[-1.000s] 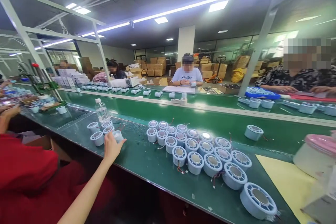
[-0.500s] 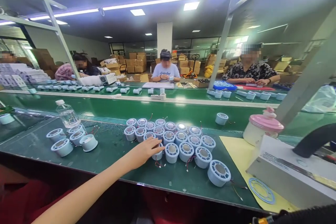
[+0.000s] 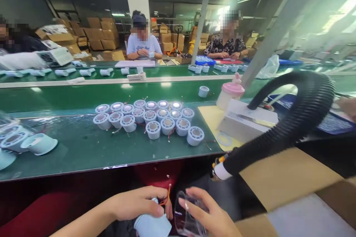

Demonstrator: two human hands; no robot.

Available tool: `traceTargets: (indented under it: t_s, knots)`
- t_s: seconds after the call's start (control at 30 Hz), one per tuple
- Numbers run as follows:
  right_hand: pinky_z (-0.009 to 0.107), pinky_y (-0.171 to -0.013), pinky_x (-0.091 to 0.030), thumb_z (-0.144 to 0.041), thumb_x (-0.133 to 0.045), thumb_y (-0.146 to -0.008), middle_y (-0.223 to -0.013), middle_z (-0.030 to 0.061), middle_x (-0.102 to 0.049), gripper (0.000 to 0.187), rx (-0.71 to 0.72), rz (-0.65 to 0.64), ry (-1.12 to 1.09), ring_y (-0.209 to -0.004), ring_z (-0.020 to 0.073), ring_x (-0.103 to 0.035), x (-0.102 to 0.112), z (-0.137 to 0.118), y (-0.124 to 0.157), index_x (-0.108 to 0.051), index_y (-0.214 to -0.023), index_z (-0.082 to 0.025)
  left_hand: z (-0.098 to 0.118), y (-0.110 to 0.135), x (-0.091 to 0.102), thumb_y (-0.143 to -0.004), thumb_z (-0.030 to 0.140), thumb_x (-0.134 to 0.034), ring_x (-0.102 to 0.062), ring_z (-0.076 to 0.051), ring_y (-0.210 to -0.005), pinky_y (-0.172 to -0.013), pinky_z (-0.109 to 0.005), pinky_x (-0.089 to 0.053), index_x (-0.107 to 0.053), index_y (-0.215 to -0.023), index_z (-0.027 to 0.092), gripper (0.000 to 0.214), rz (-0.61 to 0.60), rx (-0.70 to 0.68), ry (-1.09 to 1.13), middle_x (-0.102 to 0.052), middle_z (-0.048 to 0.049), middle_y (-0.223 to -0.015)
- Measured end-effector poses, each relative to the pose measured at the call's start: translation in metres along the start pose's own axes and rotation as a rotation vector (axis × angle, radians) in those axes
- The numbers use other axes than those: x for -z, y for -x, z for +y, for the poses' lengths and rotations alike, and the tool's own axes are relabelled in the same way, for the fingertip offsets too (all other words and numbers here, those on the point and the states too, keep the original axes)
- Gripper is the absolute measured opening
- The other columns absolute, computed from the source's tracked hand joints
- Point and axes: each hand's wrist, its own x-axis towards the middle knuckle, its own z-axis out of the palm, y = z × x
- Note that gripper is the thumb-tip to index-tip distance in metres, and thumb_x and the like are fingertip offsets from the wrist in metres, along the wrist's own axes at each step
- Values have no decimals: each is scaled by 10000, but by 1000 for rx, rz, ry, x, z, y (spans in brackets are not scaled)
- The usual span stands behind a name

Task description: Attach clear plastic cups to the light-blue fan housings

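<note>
In the head view, my left hand has come away from the near row on the bench, where half a second ago it was on one of the pale blue units. That row is now one unit shorter, and a pale blue housing sits low in front of me, below the bench edge, so I take it to be the same one. My right hand has come into view too, with a clear plastic cup. To my mind, the work has passed from picking out a unit to handling two pieces, one per hand.

My left fingers are closed on the housing, thumb pressed along its upper side; my right fingers curl round the cup. The two pieces are near each other but apart.

The housing is smooth, matt and tilted, partly covered by my fingers and cut off by the lower edge of the view. Thin red-orange wires stand up by my fingertips. The rest of the blue units stand close together on the bench.
</note>
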Motion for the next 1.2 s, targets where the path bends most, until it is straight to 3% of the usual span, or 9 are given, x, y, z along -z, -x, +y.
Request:
traceTargets:
  t_s: [0.13,0.23,0.4,0.47,0.53,0.7,0.87,1.07,1.2]
  knots:
    - [568,-910,-471,-154,-653,-654,-1401,185,-443,661,79,-72,344,-1160,401,-505,3,-12,-13,-574,-1302,-255,12,-16,-12,-538,573,-746,-507,-185,-786,-706,-260,-406,-658,-866,191,510,-176,78,-205,-577,-6,-862]
    - [531,-924,-470,-107,-606,-659,-1444,149,-397,577,5,-117,418,-1176,359,-481,10,-22,-13,-616,-1220,-244,22,-17,-19,-622,411,-767,-550,-217,-891,-786,-277,-417,-673,-936,230,375,-77,-12,-415,-614,-16,-995]
    - [346,-935,-453,-96,-706,-654,-1258,63,-544,211,-99,-26,121,-1137,252,-512,11,-20,-4,-658,-827,-206,26,-15,-30,-759,254,-683,-569,-183,-910,-816,-257,-425,-647,-972,249,216,195,-64,-432,-599,-3,-988]
    - [327,-907,-450,-241,-713,-736,-1179,72,-575,95,-119,45,-38,-1080,239,-546,10,-18,-2,-640,-770,-190,20,-17,-31,-747,262,-716,-556,-195,-977,-874,-274,-423,-621,-1051,260,319,294,-107,-372,-589,-14,-1042]
    - [315,-891,-442,-318,-611,-837,-1122,79,-596,170,-119,118,-141,-1038,223,-570,10,-19,-1,-632,-739,-181,10,-21,-32,-711,319,-775,-540,-206,-1015,-905,-291,-424,-593,-1141,285,468,346,-184,-303,-568,-25,-1089]
    - [266,-740,-456,-265,-582,-787,-1064,90,-632,236,-232,245,-220,-944,213,-609,13,-28,-4,-590,-576,-159,-13,-35,-34,-605,469,-826,-528,-199,-955,-860,-321,-462,-617,-1169,320,620,305,-311,-305,-493,-35,-1037]
    - [257,-632,-486,-285,-651,-699,-925,121,-661,279,-295,342,-402,-856,228,-636,18,-26,-7,-535,-481,-155,-16,-39,-35,-566,373,-873,-506,-274,-1151,-1037,-422,-396,-620,-1182,314,669,230,-278,-298,-502,-74,-1241]
    - [344,-798,-554,-422,-782,-683,-1005,121,-691,277,-242,334,-626,-973,268,-652,20,-12,0,-693,-593,-175,-15,-35,-42,-690,206,-781,-511,-264,-1204,-975,-373,-477,-537,-1269,326,639,140,-208,169,-489,-64,-1347]
    - [397,-988,-488,-286,-841,-651,-1309,119,-570,402,-65,207,-226,-1200,295,-544,20,-12,12,-721,-1031,-234,-20,-36,-47,-677,323,-814,-565,-229,-1127,-911,-333,-501,-549,-1221,307,606,127,-186,543,-522,-48,-1300]
